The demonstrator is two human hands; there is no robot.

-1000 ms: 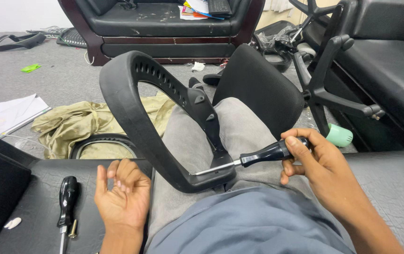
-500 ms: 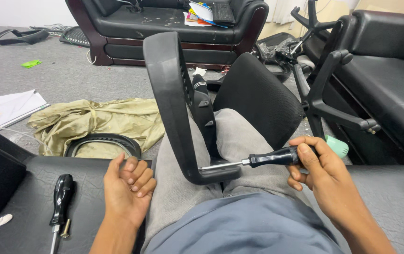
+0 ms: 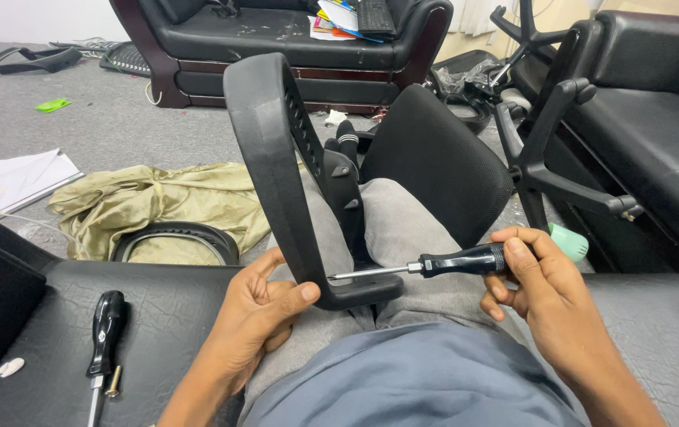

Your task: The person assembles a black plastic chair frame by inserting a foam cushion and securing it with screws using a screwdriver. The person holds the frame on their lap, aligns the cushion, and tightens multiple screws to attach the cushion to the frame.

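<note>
While the left hand [image 3: 264, 316] pinches one curved black plastic chair armrest [image 3: 276, 158], the right hand [image 3: 541, 281] grips one black-handled screwdriver [image 3: 434, 263]; a second screwdriver [image 3: 104, 336] lies on the black leather seat [image 3: 173, 316].

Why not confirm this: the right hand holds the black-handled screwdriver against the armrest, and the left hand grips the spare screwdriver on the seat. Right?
Not quite. In the head view the left hand grips the armrest; the spare screwdriver lies untouched. The right hand does hold the black-handled screwdriver.

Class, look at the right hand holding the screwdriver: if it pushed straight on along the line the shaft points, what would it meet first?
The right hand points the screwdriver leftward; its tip already seems to touch the lower end of the black plastic armrest. Just beyond sits the left hand, though depth is unclear.
</note>
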